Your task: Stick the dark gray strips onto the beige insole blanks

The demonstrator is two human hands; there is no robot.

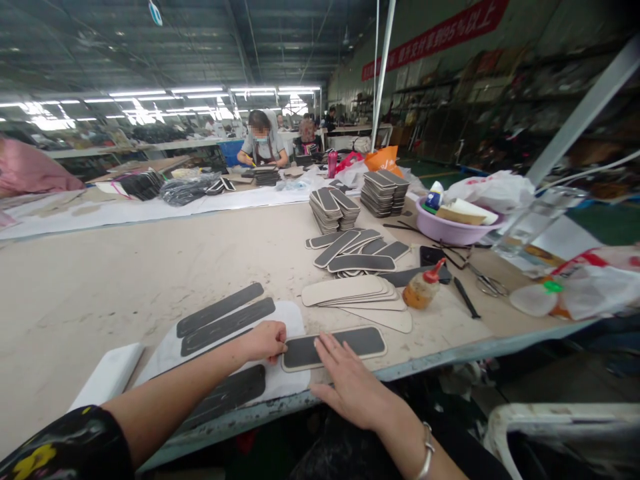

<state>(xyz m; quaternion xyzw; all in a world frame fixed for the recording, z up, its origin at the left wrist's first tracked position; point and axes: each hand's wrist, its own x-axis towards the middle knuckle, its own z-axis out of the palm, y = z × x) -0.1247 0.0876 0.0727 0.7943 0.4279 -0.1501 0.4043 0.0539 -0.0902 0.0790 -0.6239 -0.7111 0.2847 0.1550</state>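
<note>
A dark grey rounded strip (pixel 360 341) lies on a slightly larger cream backing piece (pixel 384 345) at the table's front edge. My left hand (pixel 265 339) is closed, its thumb and fingertips pinching the strip's left end. Across the middle of the strip my right hand (pixel 345 380) rests flat, fingers stretched out. Left of them, several loose dark grey strips (pixel 227 327) with streaky, shiny surfaces lie on a white sheet (pixel 290 320); my left forearm covers part of them. Just beyond the strip is a fanned stack of plain cream pieces (pixel 350 291).
Bordered strips lie in a loose pile (pixel 363 263) and stacks (pixel 384 193). To the right are a red-tipped glue bottle (pixel 423 290), a black-handled tool (pixel 466 298), scissors (pixel 487 283) and a purple basin (pixel 450 228). A white block (pixel 107 377) sits left. A co-worker (pixel 263 143) works opposite.
</note>
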